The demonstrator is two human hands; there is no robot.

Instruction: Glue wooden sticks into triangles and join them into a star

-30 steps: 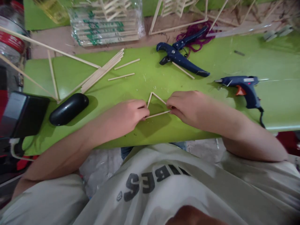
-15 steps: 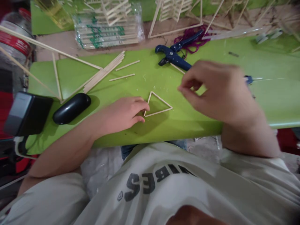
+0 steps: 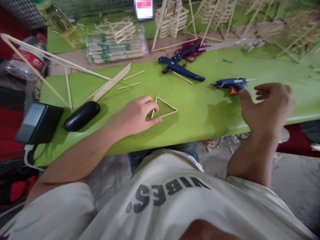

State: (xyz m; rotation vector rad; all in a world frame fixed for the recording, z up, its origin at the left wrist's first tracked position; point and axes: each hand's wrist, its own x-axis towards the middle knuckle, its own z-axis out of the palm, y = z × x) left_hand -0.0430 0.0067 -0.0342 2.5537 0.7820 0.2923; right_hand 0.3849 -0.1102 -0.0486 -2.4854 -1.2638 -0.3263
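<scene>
Our right hand (image 3: pixel 267 106) now nears the glue gun (image 3: pixel 230 83); our left hand (image 3: pixel 137 115) stays over the triangle (image 3: pixel 167 103) (all fingers parted, empty)

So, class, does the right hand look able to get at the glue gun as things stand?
Most likely yes: the right hand is open, right beside the glue gun, with nothing visible blocking the way. Whether they touch is hard to tell.
</scene>
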